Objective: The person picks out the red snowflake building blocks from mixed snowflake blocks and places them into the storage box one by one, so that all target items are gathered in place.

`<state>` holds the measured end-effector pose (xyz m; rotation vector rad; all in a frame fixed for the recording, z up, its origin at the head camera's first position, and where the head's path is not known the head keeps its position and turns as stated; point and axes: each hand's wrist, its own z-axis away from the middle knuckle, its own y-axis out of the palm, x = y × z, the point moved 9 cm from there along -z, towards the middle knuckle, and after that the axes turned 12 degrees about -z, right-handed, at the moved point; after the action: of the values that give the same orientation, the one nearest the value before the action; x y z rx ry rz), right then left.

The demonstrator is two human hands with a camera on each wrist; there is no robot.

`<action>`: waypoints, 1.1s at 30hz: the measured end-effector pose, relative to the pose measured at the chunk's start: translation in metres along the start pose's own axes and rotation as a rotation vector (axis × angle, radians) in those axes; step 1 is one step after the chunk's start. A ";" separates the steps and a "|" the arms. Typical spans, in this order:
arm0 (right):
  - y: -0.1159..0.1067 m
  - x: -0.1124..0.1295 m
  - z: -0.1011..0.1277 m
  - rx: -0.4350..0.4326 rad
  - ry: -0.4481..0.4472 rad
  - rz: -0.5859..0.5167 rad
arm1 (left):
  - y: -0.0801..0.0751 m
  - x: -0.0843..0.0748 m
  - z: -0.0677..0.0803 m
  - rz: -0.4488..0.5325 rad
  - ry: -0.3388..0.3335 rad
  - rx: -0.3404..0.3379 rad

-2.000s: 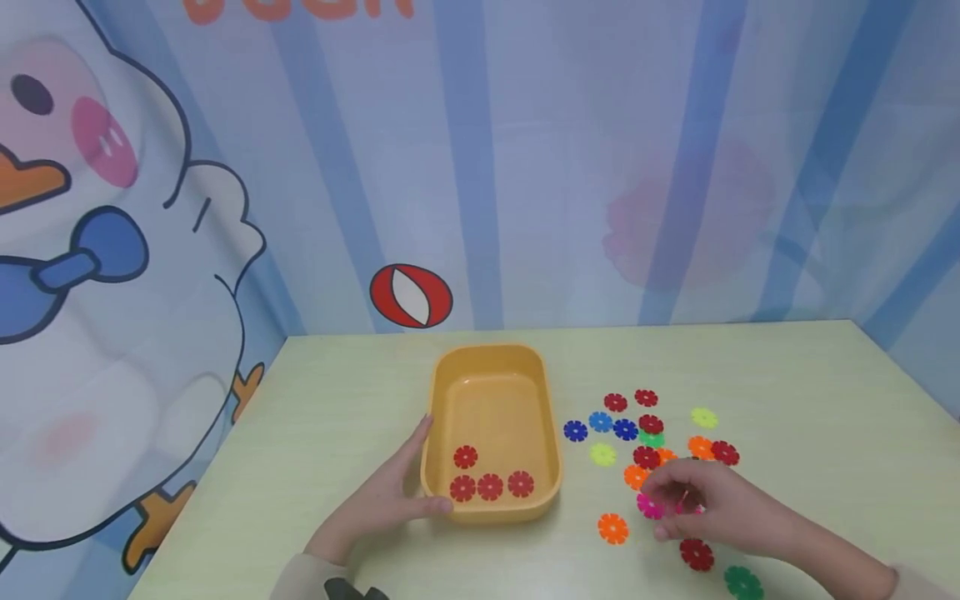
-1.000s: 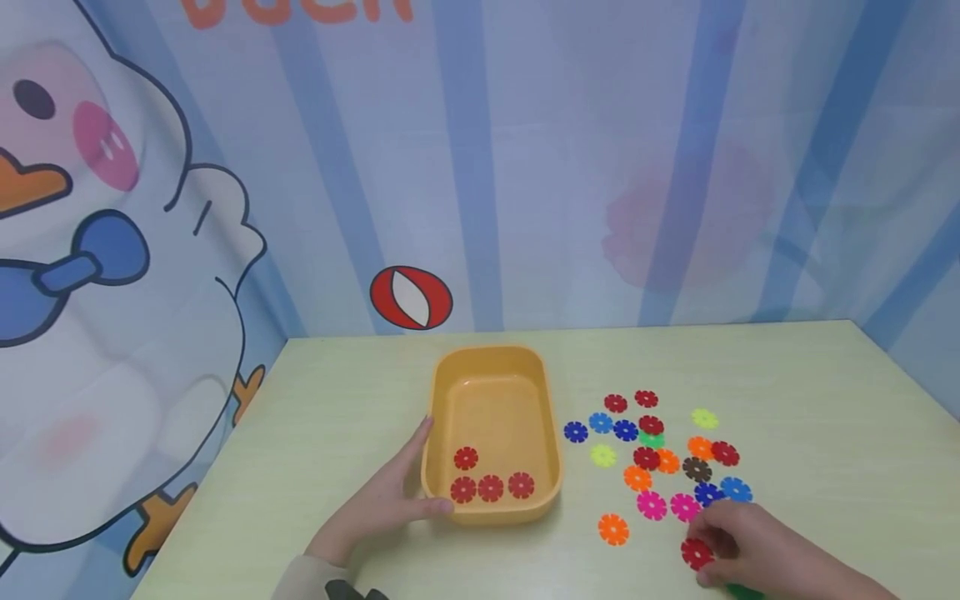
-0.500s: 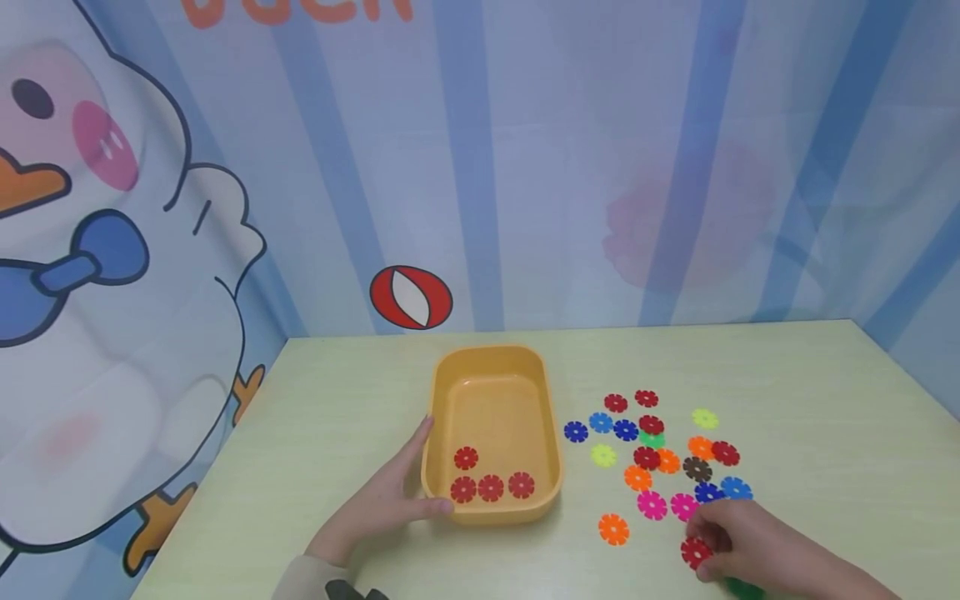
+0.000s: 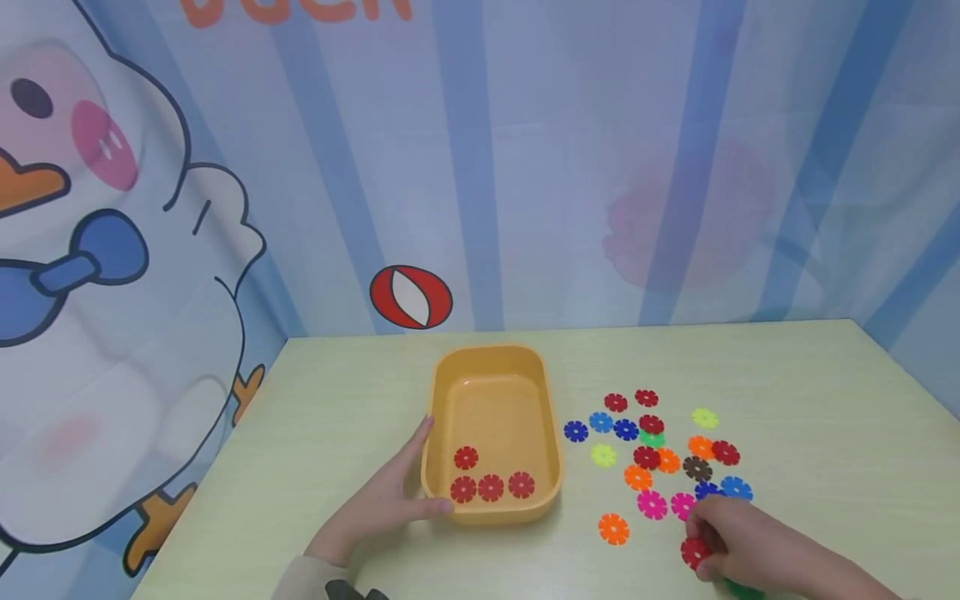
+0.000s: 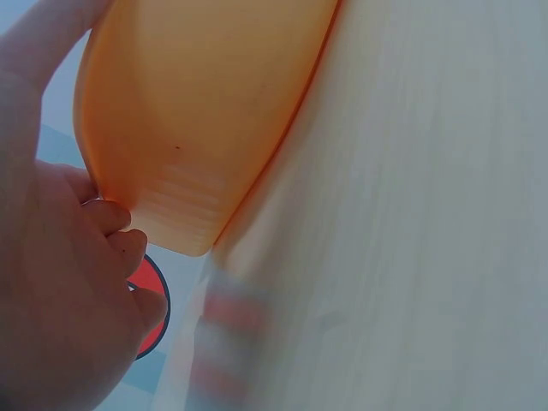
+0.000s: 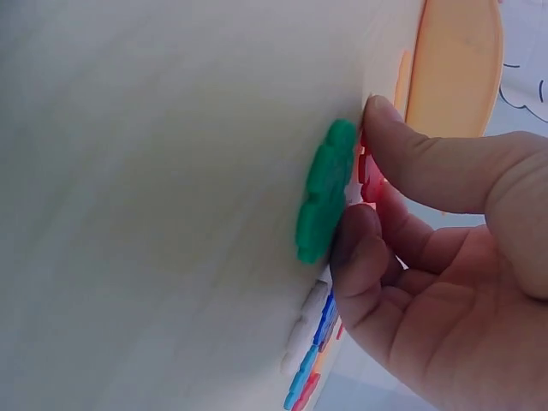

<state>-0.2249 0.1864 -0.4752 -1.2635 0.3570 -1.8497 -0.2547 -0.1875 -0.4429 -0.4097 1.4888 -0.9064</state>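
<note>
Head-camera footage shows a red snowflake disc point(image 4: 694, 552) being pinched at the tips of the right hand point(image 4: 757, 554), flat on the bench point(image 4: 337, 400) directly under the thumb and forefinger; in the right wrist view the red disc point(image 6: 370, 167) is seen wedged between the thumb and a curled finger, so this hand is closed on it. A green disc point(image 6: 325, 193) lies just beside the fingertips, on the side nearer the person, and it appears to be touched by the lower finger. Beyond the fingers, away from the person, the scatter of coloured discs point(image 4: 652, 454) is spread. Well to the left of the right hand stands the orange tray point(image 4: 551, 400), its long axis running away from the person, with four red discs point(image 4: 491, 487) lying at its near end. The tray's near left corner is cupped by the left hand point(image 4: 382, 500), with the thumb along the near wall and the fingers laid against the side.
</note>
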 end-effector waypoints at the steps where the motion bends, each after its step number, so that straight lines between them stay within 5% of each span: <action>1: 0.000 0.000 0.000 -0.002 -0.001 -0.001 | 0.000 0.000 0.000 0.000 0.001 -0.001; 16: -0.005 0.010 0.005 0.003 -0.087 -0.063 | 0.000 -0.001 0.000 -0.002 0.000 -0.001; 24: -0.008 0.031 0.009 0.121 -0.272 -0.062 | 0.000 -0.002 0.000 -0.003 0.001 0.000; 33: -0.018 0.077 0.009 0.127 -0.462 -0.004 | 0.001 0.003 -0.002 0.001 -0.001 0.002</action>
<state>-0.2356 0.1402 -0.4118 -1.5486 -0.0139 -1.4980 -0.2563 -0.1880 -0.4458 -0.4082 1.4866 -0.9071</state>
